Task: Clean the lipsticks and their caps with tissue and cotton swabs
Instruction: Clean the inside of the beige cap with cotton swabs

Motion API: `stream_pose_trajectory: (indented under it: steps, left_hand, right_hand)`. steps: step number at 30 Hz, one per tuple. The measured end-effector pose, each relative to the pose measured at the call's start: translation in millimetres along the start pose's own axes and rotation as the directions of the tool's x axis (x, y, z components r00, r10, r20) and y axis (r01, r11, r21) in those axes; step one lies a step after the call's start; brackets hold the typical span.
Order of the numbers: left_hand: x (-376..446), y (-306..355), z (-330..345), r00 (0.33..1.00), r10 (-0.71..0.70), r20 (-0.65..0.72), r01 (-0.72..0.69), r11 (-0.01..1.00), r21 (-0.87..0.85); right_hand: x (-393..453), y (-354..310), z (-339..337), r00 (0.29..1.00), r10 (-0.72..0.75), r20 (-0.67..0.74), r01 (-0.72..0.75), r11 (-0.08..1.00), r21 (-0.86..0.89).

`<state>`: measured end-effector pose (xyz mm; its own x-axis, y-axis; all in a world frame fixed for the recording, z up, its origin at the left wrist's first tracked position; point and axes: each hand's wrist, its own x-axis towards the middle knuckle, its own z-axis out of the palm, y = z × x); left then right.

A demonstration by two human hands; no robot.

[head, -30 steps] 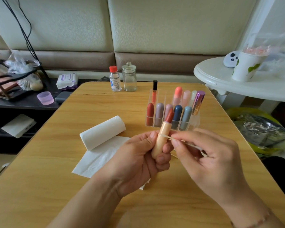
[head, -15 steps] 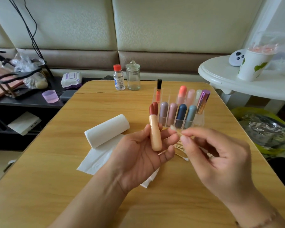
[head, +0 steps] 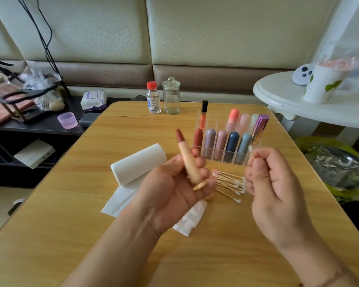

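My left hand (head: 174,183) grips the uncapped peach-barrelled, brick-red lipstick (head: 188,158), my right hand (head: 265,179) pinches a white-tipped cotton swab (head: 250,149); pressing hard could gouge the soft bullet.

No legible txt: bottle (head: 153,100) label & wipes pack (head: 93,99) print too blurry.

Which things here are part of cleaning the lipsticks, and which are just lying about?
Job: uncapped peach-cased lipstick in left hand; cotton swab in right hand; loose swab pile; white tissue roll; clear organiser of lipsticks.
Lying about: red-capped bottle; glass jar; purple cup.
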<state>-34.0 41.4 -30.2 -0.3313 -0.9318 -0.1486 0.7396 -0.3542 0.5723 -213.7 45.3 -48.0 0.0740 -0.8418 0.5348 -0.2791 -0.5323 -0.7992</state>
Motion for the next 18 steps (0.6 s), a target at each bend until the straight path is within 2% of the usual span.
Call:
stream_pose_trajectory:
  steps: [2,3,6,9,11,14,16,18]
  left_hand:
    - [3,9,-6,0.993,0.051,-0.102,-0.057,0.997,-0.06]
    - [4,13,-9,0.989,0.069,-0.134,-0.08,0.994,-0.076]
    - [2,20,-12,0.982,0.089,-0.164,-0.1,0.993,-0.061]
    - [1,22,-12,0.984,0.117,-0.137,-0.117,0.993,0.011]
    - [1,20,-11,0.983,0.122,-0.14,-0.118,0.992,0.033]
    - [0,18,-9,0.981,0.113,-0.156,-0.108,0.993,0.045]
    - [0,17,-7,0.981,0.101,-0.168,-0.092,0.994,0.066]
    - [0,14,-7,0.976,0.123,-0.182,-0.098,0.985,0.142]
  right_hand:
    - [1,2,0,0.993,0.115,0.023,-0.112,0.99,-0.091]
    - [1,2,0,0.991,0.125,0.048,-0.114,0.974,-0.195]
    - [-1,1,2,0.989,0.021,0.148,0.057,0.864,-0.501]
    - [-1,3,16,0.965,-0.082,0.25,0.227,0.737,-0.637]
    - [2,2,24,0.964,-0.138,0.227,0.26,0.669,-0.696]
    - [3,5,30,0.964,-0.145,0.222,0.263,0.637,-0.725]
    - [3,9,31,0.97,-0.172,0.174,0.245,0.656,-0.714]
    - [6,9,27,0.979,-0.196,0.051,0.182,0.74,-0.647]
